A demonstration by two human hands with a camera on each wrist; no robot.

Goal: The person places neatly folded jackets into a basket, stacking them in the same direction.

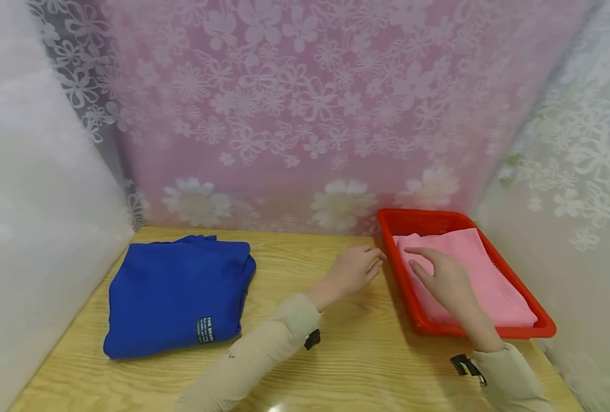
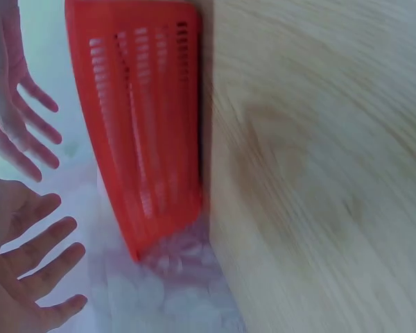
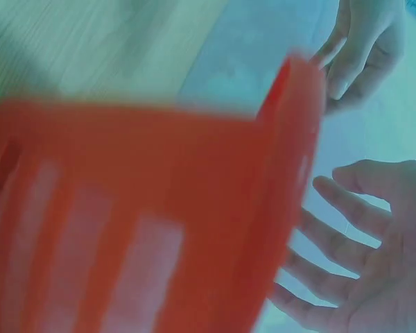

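Pink folded cloth (image 1: 470, 269) lies inside a red plastic basket (image 1: 408, 286) at the right of the table. Above the cloth hovers my right hand (image 1: 446, 280), its fingers spread and holding nothing. My left hand (image 1: 353, 269) is just left of the basket's rim, fingers loosely bent with nothing in them. In the left wrist view, the left hand (image 2: 31, 263) has its fingers apart beside the slotted basket wall (image 2: 145, 132). The right wrist view has the right hand (image 3: 374, 243) with spread fingers behind the basket's rim (image 3: 291, 187). Whether it touches the cloth cannot be told.
A folded blue garment (image 1: 176, 297) with a dark label (image 1: 205, 329) lies at the table's left. The wooden table (image 1: 284, 269) is bounded by a pink flowered curtain (image 1: 294, 114) behind and pale sheets on both sides.
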